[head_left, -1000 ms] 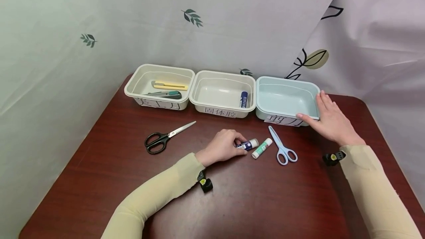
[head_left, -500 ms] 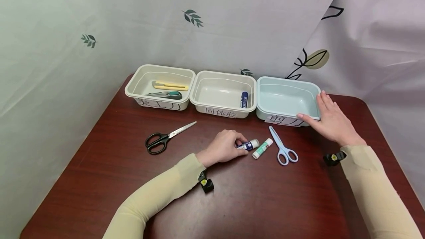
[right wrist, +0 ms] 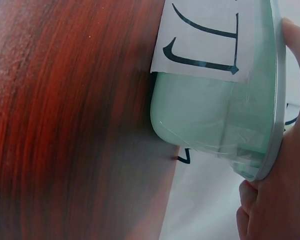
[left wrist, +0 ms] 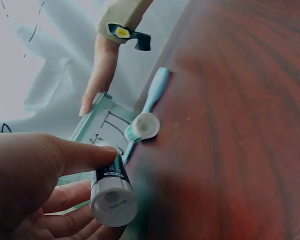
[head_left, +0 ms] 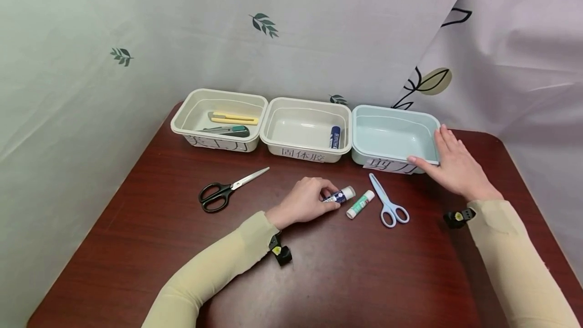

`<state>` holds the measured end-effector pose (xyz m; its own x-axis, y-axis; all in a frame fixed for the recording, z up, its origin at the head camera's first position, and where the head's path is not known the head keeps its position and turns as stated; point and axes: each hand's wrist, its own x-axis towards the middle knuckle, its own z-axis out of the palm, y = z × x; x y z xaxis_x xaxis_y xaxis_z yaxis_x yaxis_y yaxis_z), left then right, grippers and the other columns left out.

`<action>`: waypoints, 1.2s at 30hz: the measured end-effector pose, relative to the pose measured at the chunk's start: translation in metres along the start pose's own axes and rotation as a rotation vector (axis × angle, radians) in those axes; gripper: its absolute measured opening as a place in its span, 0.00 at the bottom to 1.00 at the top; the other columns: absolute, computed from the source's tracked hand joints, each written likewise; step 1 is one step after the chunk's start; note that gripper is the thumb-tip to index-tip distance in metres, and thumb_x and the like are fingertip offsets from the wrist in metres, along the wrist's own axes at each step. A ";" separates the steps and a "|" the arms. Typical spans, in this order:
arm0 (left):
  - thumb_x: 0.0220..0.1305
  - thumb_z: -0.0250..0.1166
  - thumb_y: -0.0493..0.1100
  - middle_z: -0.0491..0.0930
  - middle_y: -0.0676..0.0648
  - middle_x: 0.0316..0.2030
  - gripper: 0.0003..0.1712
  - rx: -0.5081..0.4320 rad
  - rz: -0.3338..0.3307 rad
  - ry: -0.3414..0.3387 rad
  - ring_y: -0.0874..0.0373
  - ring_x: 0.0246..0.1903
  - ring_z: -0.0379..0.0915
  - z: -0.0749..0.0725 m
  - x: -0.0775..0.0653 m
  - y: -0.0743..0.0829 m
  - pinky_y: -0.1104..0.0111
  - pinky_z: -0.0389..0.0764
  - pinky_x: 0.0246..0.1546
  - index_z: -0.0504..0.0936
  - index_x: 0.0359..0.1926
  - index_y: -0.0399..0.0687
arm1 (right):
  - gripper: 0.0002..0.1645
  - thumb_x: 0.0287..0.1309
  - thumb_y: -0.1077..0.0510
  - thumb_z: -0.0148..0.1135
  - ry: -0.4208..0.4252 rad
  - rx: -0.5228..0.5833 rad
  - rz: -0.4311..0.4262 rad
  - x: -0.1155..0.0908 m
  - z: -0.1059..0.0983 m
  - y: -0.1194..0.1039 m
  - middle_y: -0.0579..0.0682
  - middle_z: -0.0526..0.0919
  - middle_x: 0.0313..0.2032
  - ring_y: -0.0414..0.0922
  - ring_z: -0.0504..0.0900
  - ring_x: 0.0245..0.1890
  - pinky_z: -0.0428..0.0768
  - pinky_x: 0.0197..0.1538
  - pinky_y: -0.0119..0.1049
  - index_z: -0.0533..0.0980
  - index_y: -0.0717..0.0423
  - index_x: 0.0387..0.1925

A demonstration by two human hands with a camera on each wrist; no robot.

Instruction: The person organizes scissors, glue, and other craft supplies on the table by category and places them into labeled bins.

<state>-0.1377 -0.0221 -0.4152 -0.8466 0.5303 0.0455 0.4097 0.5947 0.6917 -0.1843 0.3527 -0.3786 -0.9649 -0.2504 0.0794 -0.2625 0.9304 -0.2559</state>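
Note:
My left hand (head_left: 304, 200) pinches a dark blue glue stick (head_left: 338, 197) between thumb and fingers, low over the table. In the left wrist view, its white end (left wrist: 113, 206) points towards the camera. Just to its right lies a green and white glue stick (head_left: 360, 204), followed by light blue scissors (head_left: 387, 204). My right hand (head_left: 459, 170) rests on the right rim of the light blue bin (head_left: 393, 138), fingers extended along the side and thumb at the front corner. In the right wrist view, the hand (right wrist: 285, 195) lies against that rim.
A cream middle bin (head_left: 298, 141) contains another blue glue stick (head_left: 335, 137). The left cream bin (head_left: 193, 110) holds a yellow utility knife (head_left: 233, 117) and a green-grey one (head_left: 230, 130). Black-handled scissors (head_left: 220, 195) lie left of my left hand. A patterned curtain (head_left: 319, 29) hangs behind.
The dark blue glue stick has risen slightly at its white end and come a little away from the green one, along with my left hand. My right hand stays in place.

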 end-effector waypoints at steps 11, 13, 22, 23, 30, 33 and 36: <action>0.61 0.75 0.47 0.82 0.59 0.31 0.16 -0.045 -0.008 0.070 0.69 0.27 0.76 -0.017 0.003 0.004 0.71 0.76 0.33 0.87 0.49 0.49 | 0.63 0.68 0.31 0.55 -0.004 -0.003 0.004 0.000 0.001 0.002 0.68 0.34 0.78 0.60 0.34 0.78 0.34 0.76 0.51 0.40 0.73 0.77; 0.62 0.75 0.47 0.82 0.59 0.32 0.16 -0.045 -0.002 0.081 0.69 0.27 0.76 -0.019 0.004 0.004 0.71 0.76 0.34 0.87 0.49 0.49 | 0.62 0.68 0.31 0.55 -0.003 -0.004 0.002 0.000 0.001 0.003 0.68 0.34 0.77 0.60 0.34 0.78 0.34 0.76 0.51 0.40 0.73 0.77; 0.64 0.73 0.45 0.85 0.55 0.35 0.17 -0.082 -0.004 0.115 0.68 0.29 0.78 -0.033 0.007 0.008 0.71 0.77 0.36 0.86 0.52 0.46 | 0.62 0.68 0.31 0.55 -0.002 -0.003 0.000 0.000 0.000 0.002 0.69 0.35 0.77 0.60 0.34 0.78 0.35 0.76 0.52 0.40 0.73 0.77; 0.64 0.73 0.45 0.85 0.54 0.35 0.17 -0.087 -0.008 0.122 0.67 0.29 0.78 -0.036 0.008 0.009 0.71 0.77 0.37 0.86 0.52 0.46 | 0.62 0.68 0.31 0.55 -0.003 -0.002 0.001 0.001 0.001 0.002 0.69 0.35 0.77 0.60 0.34 0.78 0.35 0.76 0.52 0.40 0.73 0.77; 0.65 0.72 0.46 0.85 0.52 0.38 0.18 -0.084 -0.010 0.189 0.64 0.32 0.80 -0.053 0.014 0.011 0.72 0.78 0.38 0.86 0.54 0.46 | 0.62 0.68 0.31 0.54 -0.006 -0.005 0.005 0.000 0.000 0.003 0.69 0.35 0.77 0.60 0.34 0.78 0.34 0.76 0.51 0.40 0.73 0.77; 0.65 0.72 0.46 0.85 0.50 0.38 0.18 -0.093 -0.010 0.215 0.62 0.33 0.80 -0.062 0.018 0.011 0.71 0.79 0.38 0.86 0.54 0.45 | 0.62 0.68 0.31 0.54 -0.004 -0.005 0.003 0.001 0.000 0.002 0.69 0.35 0.77 0.60 0.34 0.78 0.35 0.76 0.51 0.40 0.73 0.77; 0.66 0.72 0.45 0.85 0.49 0.38 0.18 -0.122 -0.013 0.237 0.62 0.33 0.82 -0.072 0.023 0.010 0.71 0.80 0.37 0.86 0.55 0.44 | 0.62 0.68 0.31 0.55 -0.002 -0.004 0.002 0.001 0.000 0.002 0.69 0.36 0.77 0.61 0.35 0.78 0.35 0.76 0.51 0.41 0.74 0.76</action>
<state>-0.1773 -0.0476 -0.3557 -0.9135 0.3582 0.1931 0.3660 0.5155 0.7748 -0.1855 0.3541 -0.3790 -0.9654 -0.2490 0.0770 -0.2604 0.9321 -0.2518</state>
